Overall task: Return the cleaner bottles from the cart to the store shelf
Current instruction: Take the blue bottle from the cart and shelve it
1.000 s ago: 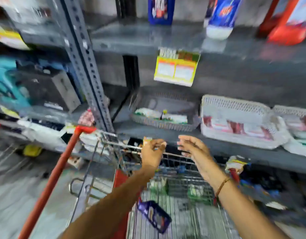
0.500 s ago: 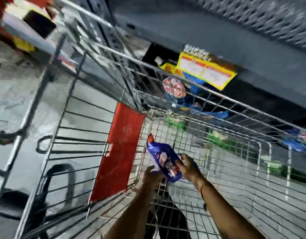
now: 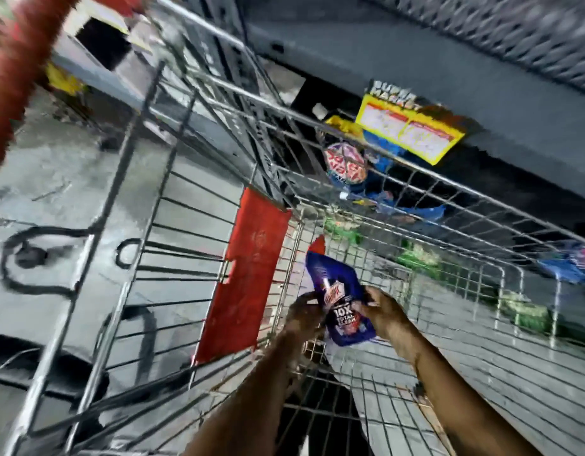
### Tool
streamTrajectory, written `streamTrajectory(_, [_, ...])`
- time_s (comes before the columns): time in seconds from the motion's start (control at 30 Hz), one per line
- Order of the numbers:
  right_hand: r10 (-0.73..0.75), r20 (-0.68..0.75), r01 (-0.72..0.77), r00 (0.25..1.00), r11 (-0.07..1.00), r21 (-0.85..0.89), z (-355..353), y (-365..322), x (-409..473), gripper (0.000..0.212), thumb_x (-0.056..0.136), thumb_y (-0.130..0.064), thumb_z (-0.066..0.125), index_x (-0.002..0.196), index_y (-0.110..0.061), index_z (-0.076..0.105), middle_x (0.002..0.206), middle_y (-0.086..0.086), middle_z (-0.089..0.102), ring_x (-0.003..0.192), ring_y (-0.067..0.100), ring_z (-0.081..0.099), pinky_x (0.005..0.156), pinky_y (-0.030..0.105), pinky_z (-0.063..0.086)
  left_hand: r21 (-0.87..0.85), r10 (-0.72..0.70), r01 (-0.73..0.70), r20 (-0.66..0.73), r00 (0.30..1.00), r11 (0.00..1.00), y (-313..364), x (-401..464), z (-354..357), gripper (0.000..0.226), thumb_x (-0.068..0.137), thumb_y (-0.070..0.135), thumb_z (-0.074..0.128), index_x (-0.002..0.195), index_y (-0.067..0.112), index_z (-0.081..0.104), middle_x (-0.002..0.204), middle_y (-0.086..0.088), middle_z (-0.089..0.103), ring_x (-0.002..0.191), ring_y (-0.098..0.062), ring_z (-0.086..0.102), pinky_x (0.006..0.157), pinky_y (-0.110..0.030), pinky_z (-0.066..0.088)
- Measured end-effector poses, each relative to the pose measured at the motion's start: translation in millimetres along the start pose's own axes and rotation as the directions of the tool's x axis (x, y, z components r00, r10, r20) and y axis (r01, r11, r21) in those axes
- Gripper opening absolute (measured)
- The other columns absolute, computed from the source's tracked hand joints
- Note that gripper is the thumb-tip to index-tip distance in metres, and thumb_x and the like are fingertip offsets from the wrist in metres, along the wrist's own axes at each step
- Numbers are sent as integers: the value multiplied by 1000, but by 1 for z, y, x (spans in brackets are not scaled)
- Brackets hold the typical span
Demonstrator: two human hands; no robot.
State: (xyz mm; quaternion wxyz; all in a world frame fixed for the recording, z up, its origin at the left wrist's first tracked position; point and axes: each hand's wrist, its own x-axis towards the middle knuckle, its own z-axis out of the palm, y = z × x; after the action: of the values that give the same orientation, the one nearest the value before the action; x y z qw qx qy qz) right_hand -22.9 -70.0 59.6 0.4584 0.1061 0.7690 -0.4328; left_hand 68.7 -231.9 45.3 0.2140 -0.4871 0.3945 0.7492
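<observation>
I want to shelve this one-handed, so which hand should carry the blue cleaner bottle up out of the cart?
Probably the right hand: it wraps the blue cleaner bottle along its side, nearer the shelf. The left hand touches only its lower edge.

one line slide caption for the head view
Both hands, left hand and right hand, grip a blue cleaner bottle inside the wire cart.

So the cart (image 3: 192, 103) is the anchor here: the bottle (image 3: 337, 301) sits inside it near the left corner, cap end pointing away, with the left hand (image 3: 306, 312) on its left side and the right hand (image 3: 381, 312) on its right. The flap (image 3: 248, 271) hangs on the cart's left wall, just left of the bottle. Beyond the cart's far wall is the shelf (image 3: 416, 60), with a tag (image 3: 409, 130) on its edge and packs (image 3: 345, 162) below it.
</observation>
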Motion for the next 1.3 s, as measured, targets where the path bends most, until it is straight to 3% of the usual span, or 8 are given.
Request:
streamTrajectory(0.1, [-67, -13, 68, 998, 983, 171, -20, -36, -43, 37, 84, -8, 65, 120, -7, 58, 114, 13, 65, 92, 25, 66, 77, 32, 58, 25, 70, -73, 98, 993, 997, 43, -53, 17, 20, 84, 5, 60, 98, 17, 53, 60, 6, 70, 49, 0, 62, 46, -17, 49])
streamTrajectory(0.2, [-208, -40, 211, 977, 956, 204, -35, -82, -93, 36, 83, -14, 67, 118, -14, 60, 110, 4, 68, 91, 16, 67, 72, 23, 56, -52, 205, -199, 180, 962, 979, 80, -106, 27, 54, 48, 31, 84, 92, 20, 54, 74, 4, 68, 58, -2, 66, 56, -20, 52])
streamTrajectory(0.3, [-373, -103, 387, 922, 890, 240, -43, -136, -144, 31, 82, -11, 67, 113, -17, 64, 97, -4, 75, 84, 11, 69, 69, 19, 56, -10, 351, -356, 180, 919, 935, 117, -159, 34, 23, 81, 7, 67, 99, 16, 56, 90, -2, 60, 64, -2, 66, 58, -17, 54])
streamTrajectory(0.4, [-517, -141, 536, 844, 804, 257, -42, -197, -206, 25, 83, -2, 62, 100, -20, 67, 85, -9, 77, 79, 6, 70, 69, 18, 56, -11, 532, -544, 223, 817, 839, 157, -220, 36, 38, 78, 9, 68, 115, 7, 57, 95, -5, 63, 74, -11, 66, 65, -22, 56])
streamTrajectory(0.5, [-653, -163, 668, 739, 682, 297, -46, -251, -262, 26, 81, 0, 64, 96, -22, 66, 78, -14, 76, 73, 1, 70, 62, 15, 54, -57, 675, -685, 247, 695, 726, 201, -284, 41, 24, 77, 6, 69, 99, 15, 65, 79, 2, 69, 66, -12, 67, 57, -26, 56])
streamTrajectory(0.67, [-797, -218, 822, 564, 515, 243, -54, -331, -355, 54, 59, -33, 83, 107, -15, 67, 94, -2, 77, 85, 14, 71, 64, 20, 55, -62, 835, -874, 336, 436, 481, 266, -407, 54, 22, 88, -6, 53, 91, 15, 60, 57, 11, 69, 45, 0, 60, 38, -13, 44])
streamTrajectory(0.87, [-885, -290, 926, 365, 311, 215, -69, -400, -447, 30, 80, 0, 65, 110, -2, 65, 88, 3, 76, 73, 10, 71, 60, 19, 56, -63, 890, -959, 395, 229, 275, 324, -518, 75, 20, 86, 4, 60, 99, 19, 61, 61, 12, 70, 57, -1, 64, 55, -21, 47])
streamTrajectory(1.3, [-871, -451, 977, 195, 132, 167, -117, -472, -484, 35, 80, -7, 68, 114, -8, 64, 103, 12, 75, 85, 21, 73, 62, 25, 57, -101, 890, -985, 448, 80, 139, 407, -572, 132, 25, 85, 9, 64, 110, 15, 63, 84, 1, 72, 80, -14, 71, 69, -33, 60])
